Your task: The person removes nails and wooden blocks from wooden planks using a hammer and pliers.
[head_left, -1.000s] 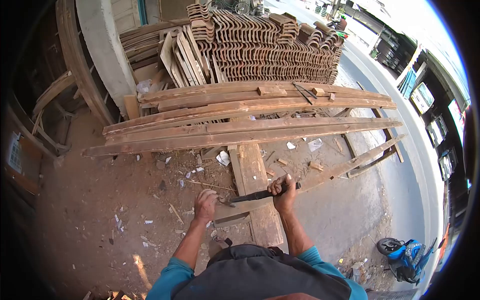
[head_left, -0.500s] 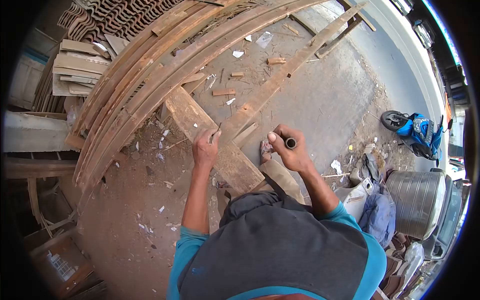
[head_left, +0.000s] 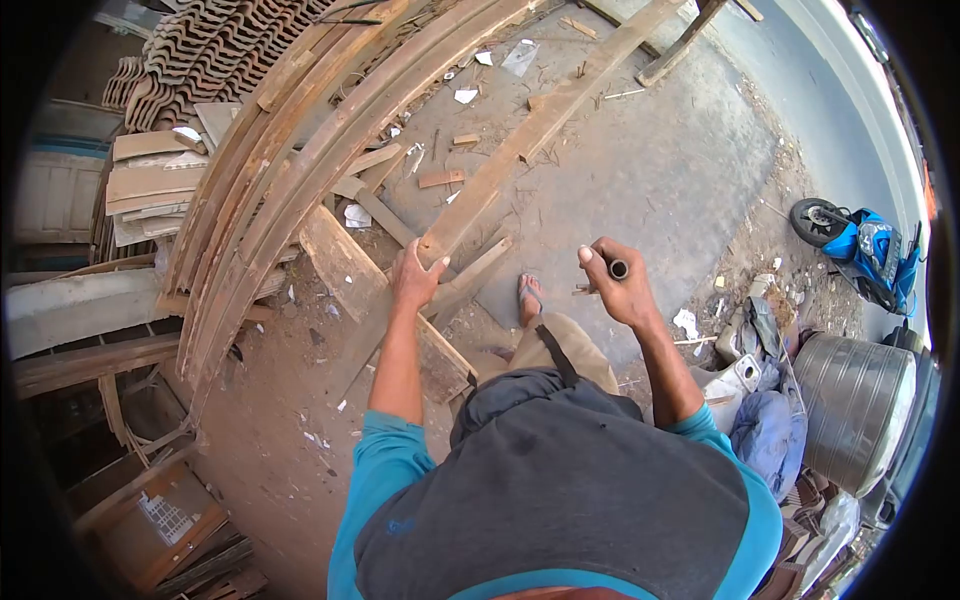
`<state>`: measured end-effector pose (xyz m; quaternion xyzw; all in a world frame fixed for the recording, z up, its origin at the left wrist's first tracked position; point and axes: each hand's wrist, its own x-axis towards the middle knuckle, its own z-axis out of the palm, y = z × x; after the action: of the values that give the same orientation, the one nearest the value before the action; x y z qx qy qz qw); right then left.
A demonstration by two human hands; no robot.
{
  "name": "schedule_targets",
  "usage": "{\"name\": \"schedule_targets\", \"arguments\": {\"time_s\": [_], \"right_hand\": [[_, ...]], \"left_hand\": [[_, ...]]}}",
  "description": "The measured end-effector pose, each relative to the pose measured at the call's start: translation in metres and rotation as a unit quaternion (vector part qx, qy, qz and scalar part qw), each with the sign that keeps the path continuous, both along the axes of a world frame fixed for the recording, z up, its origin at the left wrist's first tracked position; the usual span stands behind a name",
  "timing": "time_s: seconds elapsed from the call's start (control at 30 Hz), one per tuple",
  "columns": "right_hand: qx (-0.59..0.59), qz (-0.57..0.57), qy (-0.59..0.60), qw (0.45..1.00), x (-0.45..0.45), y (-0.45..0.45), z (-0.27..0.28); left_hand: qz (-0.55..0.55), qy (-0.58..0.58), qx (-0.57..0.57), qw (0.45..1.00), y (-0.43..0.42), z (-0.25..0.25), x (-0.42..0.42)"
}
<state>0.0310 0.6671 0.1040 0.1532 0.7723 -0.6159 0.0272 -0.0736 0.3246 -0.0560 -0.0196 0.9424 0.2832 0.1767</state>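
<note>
My left hand (head_left: 414, 277) grips the near end of a long wooden plank (head_left: 490, 185), thumb on the right side and the other fingers partly hidden. Beneath that end, a shorter worn board (head_left: 345, 262) lies crosswise and reaches toward my legs. In my right hand (head_left: 627, 285), raised to the right of the plank, the fingers wrap around a tool with a hollow, pipe-like handle (head_left: 619, 269). Its open end faces me, and a small part of it juts out left of the fist; its head is mostly hidden. Farther along the plank a nail (head_left: 582, 69) sticks up.
Long curved beams (head_left: 270, 190) are stacked at the left, near roof tiles (head_left: 215, 50) and cut boards (head_left: 155, 180). My sandalled foot (head_left: 530, 295) stands beyond the board. Right are a metal drum (head_left: 850, 410), blue cloth (head_left: 768, 430) and a blue motorcycle (head_left: 870, 255). Wood scraps litter the ground.
My left hand, which pinched a thin nail-like piece above the boards, now holds the plank's end. The right hand has shifted right, still holding the tool. The view has shifted.
</note>
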Motion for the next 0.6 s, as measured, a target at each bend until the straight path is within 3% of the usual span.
{"name": "schedule_targets", "arguments": {"time_s": [0.07,0.17,0.4,0.47,0.6], "right_hand": [[-0.009,-0.006,0.01,1.0,0.001,0.011,-0.001],[0.038,-0.011,0.027,0.999,0.013,0.034,-0.002],[-0.087,-0.134,0.184,0.97,0.029,0.067,0.034],[-0.112,-0.137,0.184,0.967,0.022,0.073,0.051],[-0.082,-0.114,0.204,0.969,-0.009,0.092,0.071]], "left_hand": [[-0.004,-0.018,-0.046,0.999,0.002,0.005,-0.003],[-0.01,-0.007,-0.013,1.0,-0.004,-0.012,-0.003],[0.023,0.092,-0.062,0.994,0.006,-0.021,0.014],[0.009,0.14,-0.05,0.989,0.004,-0.02,0.018],[0.024,0.128,-0.052,0.99,0.006,-0.015,0.017]]}}
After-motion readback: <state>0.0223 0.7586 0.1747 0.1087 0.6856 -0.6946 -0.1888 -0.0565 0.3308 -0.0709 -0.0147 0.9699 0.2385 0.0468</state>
